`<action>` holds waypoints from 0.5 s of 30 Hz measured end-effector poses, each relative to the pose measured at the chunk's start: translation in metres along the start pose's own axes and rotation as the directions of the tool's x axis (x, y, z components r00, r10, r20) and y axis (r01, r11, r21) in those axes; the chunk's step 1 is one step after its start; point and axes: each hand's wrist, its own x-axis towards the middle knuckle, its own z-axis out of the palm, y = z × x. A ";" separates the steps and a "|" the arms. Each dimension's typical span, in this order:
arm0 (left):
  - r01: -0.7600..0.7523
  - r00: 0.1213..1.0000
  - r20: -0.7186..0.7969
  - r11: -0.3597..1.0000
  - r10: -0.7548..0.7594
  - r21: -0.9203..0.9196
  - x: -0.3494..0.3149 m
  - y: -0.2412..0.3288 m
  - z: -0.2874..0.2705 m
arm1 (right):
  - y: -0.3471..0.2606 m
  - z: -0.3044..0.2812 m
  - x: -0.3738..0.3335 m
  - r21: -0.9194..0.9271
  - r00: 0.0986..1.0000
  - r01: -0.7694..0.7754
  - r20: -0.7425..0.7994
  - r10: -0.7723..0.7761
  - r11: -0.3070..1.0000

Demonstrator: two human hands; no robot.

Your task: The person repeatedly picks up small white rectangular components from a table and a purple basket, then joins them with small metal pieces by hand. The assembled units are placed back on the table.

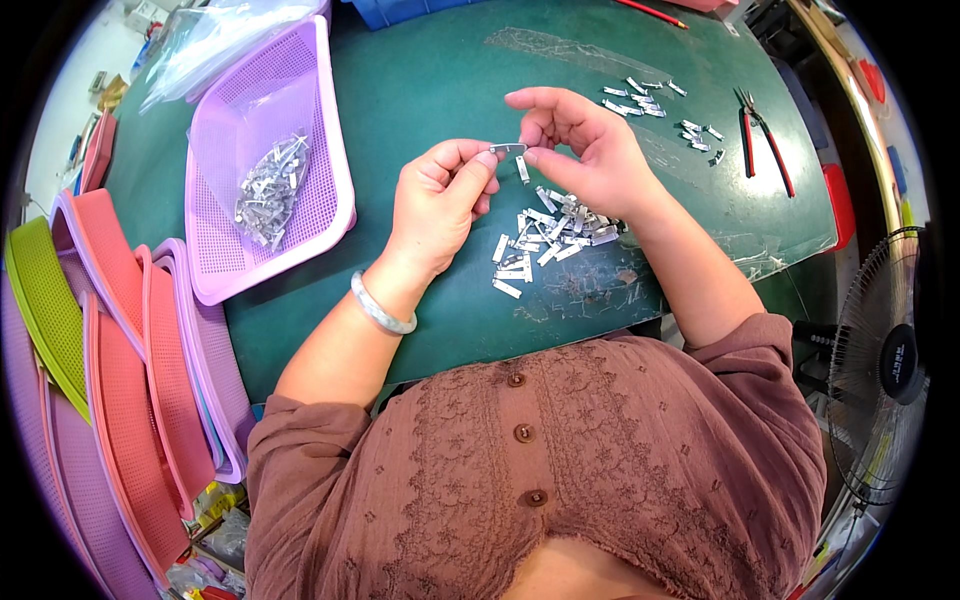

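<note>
Strip (508, 147): thin metal, raised above the tabletop (460, 310).
Left hand (440, 200): pinches its left end.
Right hand (592, 150): fingers at its other end, grip unclear.
Metal pieces (565, 228): piled nearby, beneath.

Two hands (437, 205) up, one bangle (378, 313)! Metal pieces (548, 254) in three loose clusters, too jumbled to number singly; one bag (272, 195) more. One pair of pliers (748, 140), one fan (902, 363), three buttons (524, 433)!
</note>
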 end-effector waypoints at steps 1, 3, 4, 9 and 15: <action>-0.007 1.000 -0.004 1.000 0.007 -0.001 0.000 0.000 0.000 | 0.001 0.000 0.000 -0.065 0.998 0.065 0.009 -0.065 0.996; -0.022 1.000 -0.008 1.000 0.022 0.004 -0.001 0.000 0.000 | -0.003 0.000 0.001 -0.206 0.987 0.163 0.024 -0.161 0.965; -0.030 0.999 -0.010 0.999 0.030 0.010 -0.001 0.001 0.000 | -0.004 -0.001 0.001 -0.275 0.978 0.210 0.037 -0.207 0.938; -0.061 0.998 -0.008 0.997 0.062 0.050 -0.002 0.001 0.000 | -0.008 0.001 0.002 -0.405 0.950 0.301 0.049 -0.308 0.863; -0.075 0.997 -0.018 0.995 0.077 0.072 -0.002 0.002 0.001 | -0.009 0.001 0.002 -0.432 0.945 0.312 0.047 -0.325 0.846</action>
